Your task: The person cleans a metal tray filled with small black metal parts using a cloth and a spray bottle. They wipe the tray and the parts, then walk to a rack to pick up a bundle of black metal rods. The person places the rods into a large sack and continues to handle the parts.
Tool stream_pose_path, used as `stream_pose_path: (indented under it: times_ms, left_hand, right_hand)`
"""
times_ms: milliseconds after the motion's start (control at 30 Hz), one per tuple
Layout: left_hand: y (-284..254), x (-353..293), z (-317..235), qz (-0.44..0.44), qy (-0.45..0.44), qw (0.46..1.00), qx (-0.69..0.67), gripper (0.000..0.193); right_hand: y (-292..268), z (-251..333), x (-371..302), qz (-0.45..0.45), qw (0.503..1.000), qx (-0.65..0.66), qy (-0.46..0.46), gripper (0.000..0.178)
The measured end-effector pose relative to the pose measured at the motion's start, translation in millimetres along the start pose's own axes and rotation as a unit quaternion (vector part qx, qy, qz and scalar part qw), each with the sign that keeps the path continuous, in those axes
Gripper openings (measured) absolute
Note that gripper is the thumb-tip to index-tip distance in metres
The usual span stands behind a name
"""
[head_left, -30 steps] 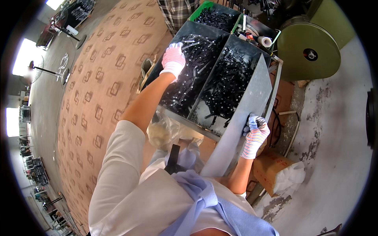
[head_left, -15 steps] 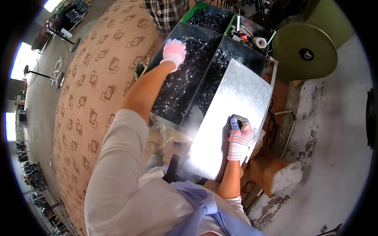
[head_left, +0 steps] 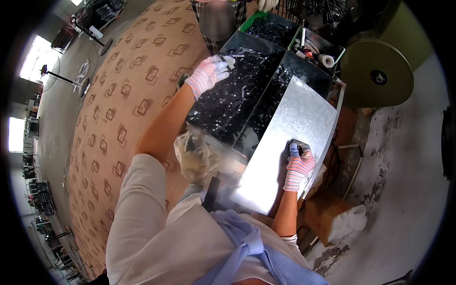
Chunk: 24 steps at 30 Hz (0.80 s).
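Left hand (head_left: 209, 75) is over the left edge of the left compartment (head_left: 219, 144), towards its far corner, thumb and fingertips near one another; can't tell if a piece is pinched there. Under and beside it, small black pieces (head_left: 240, 88) lie loose across that compartment. Look slim, stiff, light, probably slick against a knit glove (shiny ones worst, I'd guess); best taken singly by the middle, thumb against fingertip, off the top of the heap. Unlikely to break. More pieces show in the right compartment (head_left: 247, 138), along its left side. Metal sheet (head_left: 287, 121) lies slanted over the rest of it, reaching past the near edge towards me. Seems thin, rigid, smooth, likely slippery; hold by its long edges, careful of the corners. Right hand (head_left: 300, 162), fingers curled, is over the sheet by its right edge; can't tell whether it grips anything. Hands well apart.
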<state>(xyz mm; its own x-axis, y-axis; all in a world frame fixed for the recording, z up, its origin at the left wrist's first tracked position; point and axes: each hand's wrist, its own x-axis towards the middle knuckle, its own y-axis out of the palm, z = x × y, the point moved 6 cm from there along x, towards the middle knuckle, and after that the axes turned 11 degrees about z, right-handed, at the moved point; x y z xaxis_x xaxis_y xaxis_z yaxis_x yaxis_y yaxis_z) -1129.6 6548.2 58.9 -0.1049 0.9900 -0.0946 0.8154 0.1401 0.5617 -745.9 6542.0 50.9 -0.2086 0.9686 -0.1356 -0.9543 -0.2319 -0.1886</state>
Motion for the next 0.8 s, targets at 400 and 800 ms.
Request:
stream_pose_path:
  times_ms: [400, 800]
  left_hand:
    - [75.8, -50.6, -3.4, -0.048, 0.272, 0.889, 0.366, 0.027]
    - [30.4, 5.1, 9.2, -0.134, 0.103, 0.556, 0.814, 0.038]
  right_hand:
    - [-2.5, 3.9, -2.1, 0.008, 1.0, 0.021, 0.017, 0.007]
    - [-2.5, 4.1, -0.7, -0.018, 0.999, -0.028, -0.016, 0.009]
